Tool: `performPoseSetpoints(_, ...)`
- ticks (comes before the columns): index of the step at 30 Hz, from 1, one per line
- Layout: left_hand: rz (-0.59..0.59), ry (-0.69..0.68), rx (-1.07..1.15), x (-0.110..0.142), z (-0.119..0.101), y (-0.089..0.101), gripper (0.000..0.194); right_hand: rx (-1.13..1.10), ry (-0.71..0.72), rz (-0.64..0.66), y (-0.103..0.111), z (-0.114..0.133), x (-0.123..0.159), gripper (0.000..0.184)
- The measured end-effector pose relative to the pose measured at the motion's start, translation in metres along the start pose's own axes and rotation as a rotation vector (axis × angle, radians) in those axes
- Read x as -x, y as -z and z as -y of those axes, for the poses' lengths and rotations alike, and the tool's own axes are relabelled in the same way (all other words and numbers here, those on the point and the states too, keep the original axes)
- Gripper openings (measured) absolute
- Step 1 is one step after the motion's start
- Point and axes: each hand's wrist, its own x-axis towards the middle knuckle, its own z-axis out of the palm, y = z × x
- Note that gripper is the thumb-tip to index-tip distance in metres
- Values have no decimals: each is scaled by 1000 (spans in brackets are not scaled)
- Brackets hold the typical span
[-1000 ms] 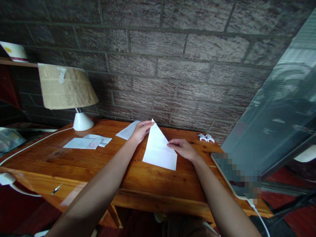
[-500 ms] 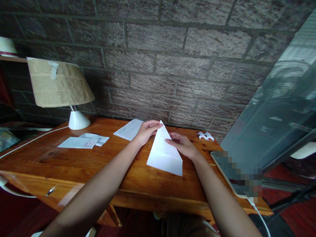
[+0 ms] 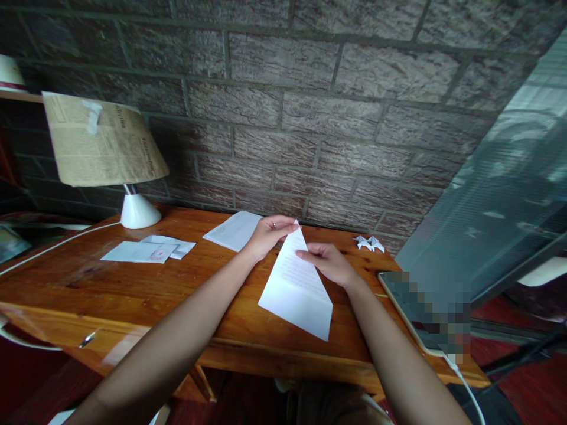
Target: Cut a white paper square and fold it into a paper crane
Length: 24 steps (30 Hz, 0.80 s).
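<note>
A white sheet of paper [image 3: 295,283] with printed lines, folded to a point at its far end, is held over the middle of the desk. My left hand [image 3: 270,233] pinches its pointed tip between thumb and fingers. On the right slanted edge, my right hand [image 3: 328,261] grips the sheet, thumb on top and fingers partly hidden behind. The lower end of the paper hangs toward me, slightly tilted. Just behind my left hand lies a stack of white papers [image 3: 234,229].
On the wooden desk [image 3: 177,301], a lamp [image 3: 139,211] and two overlapping envelopes [image 3: 137,252] are at the left. Small folded paper shapes [image 3: 369,243] sit back right. A tablet [image 3: 416,313] with a white cable lies along the right edge. A brick wall [image 3: 261,106] rises behind.
The folded sheet has moved right and its lower end has turned and come closer to me. Both hands keep hold of it; my left hand has shifted right. The camera view has shifted slightly.
</note>
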Motion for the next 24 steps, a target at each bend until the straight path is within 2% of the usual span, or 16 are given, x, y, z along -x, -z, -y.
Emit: performPoseSetpoints(24, 22, -17, 56, 4, -6, -3, 23, 29, -10, 32, 0, -2, -1, 38)
